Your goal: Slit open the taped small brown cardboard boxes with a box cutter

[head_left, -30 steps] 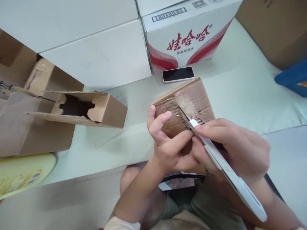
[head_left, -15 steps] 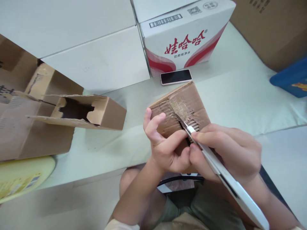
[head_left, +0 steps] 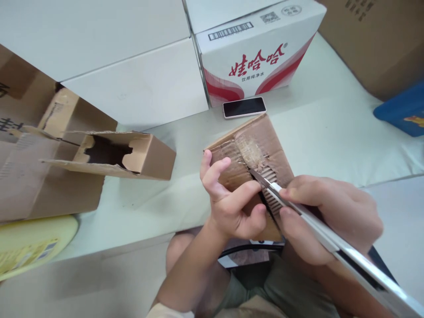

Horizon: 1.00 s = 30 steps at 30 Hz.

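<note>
A small brown cardboard box (head_left: 278, 150) is tilted in front of me, its face torn to bare the ribbed layer beside a dark slit. My left hand (head_left: 233, 205) grips it from the left, with two fingers raised along its edge. My right hand (head_left: 334, 216) is closed round a knife (head_left: 306, 214) with a long, slotted white handle. Its blade tip is at the slit, close to my left fingers; how deep it goes I cannot tell.
At left stand an open cardboard box (head_left: 157, 157), a larger carton (head_left: 69, 185) and a yellow container (head_left: 39, 247). A phone (head_left: 245, 107) lies before a white-and-red carton (head_left: 258, 66). White boxes (head_left: 139, 84) line the back; a blue object (head_left: 402, 108) is at right.
My right hand and the knife have drawn back down and to the right, away from my left hand. More of the ribbed cardboard shows. My left hand and the box hold nearly the same place.
</note>
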Available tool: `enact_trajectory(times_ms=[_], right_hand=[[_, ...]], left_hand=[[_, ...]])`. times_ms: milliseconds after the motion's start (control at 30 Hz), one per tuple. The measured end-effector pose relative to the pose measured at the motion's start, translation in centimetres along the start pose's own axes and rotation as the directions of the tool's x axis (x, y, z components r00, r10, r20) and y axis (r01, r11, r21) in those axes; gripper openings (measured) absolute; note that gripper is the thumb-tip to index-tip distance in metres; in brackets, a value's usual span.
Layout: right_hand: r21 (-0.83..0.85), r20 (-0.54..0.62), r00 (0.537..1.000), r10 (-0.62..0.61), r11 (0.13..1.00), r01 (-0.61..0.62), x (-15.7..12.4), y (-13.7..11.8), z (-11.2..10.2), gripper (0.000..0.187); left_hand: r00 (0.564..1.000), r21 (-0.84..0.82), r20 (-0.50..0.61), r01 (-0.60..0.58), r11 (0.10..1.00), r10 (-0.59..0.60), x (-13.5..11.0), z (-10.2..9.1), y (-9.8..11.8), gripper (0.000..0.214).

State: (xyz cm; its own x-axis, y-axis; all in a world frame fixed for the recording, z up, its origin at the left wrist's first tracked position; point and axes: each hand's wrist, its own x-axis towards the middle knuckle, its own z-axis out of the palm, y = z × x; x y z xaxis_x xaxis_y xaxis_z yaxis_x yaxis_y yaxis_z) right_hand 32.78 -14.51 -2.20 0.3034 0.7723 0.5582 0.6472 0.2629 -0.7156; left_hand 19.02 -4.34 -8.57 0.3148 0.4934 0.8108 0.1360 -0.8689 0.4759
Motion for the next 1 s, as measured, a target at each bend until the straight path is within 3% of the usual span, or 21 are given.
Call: enact_trajectory(times_ms=[133, 367, 500, 733, 1000], right_hand=[[-0.010, 0.010, 0.998, -0.062, 0.998, 0.062, 0.4, -0.7, -0.8, 0.018], [0.066, -0.003, 0.995, 0.101, 0.993, -0.100, 0.0, -1.3, -1.6, 0.020], [0.106, 0.055, 0.998, 0.035, 0.994, -0.041, 0.2, -0.7, -1.6, 0.023], [0.046, 0.005, 0.989, -0.151, 0.988, 0.150, 1.1, 0.5, -0.3, 0.021], [0.001, 0.011, 0.987, -0.160, 0.987, 0.160, 1.7, 0.4, 0.4, 0.022]], left_hand=[[1.000, 0.077, -0.012, -0.027, 0.997, 0.028, 0.1, 0.1, 0.0, 0.032], [0.995, -0.006, -0.080, -0.064, 0.998, 0.063, 0.1, 0.7, 0.0, 0.029], [0.996, 0.032, -0.054, -0.071, 0.997, 0.073, -0.1, 0.6, -0.1, 0.034], [0.992, -0.012, -0.116, -0.058, 0.998, 0.056, -0.2, 1.1, 0.0, 0.033], [0.993, -0.006, -0.083, -0.090, 0.996, 0.089, 0.0, 0.9, 0.1, 0.031]])
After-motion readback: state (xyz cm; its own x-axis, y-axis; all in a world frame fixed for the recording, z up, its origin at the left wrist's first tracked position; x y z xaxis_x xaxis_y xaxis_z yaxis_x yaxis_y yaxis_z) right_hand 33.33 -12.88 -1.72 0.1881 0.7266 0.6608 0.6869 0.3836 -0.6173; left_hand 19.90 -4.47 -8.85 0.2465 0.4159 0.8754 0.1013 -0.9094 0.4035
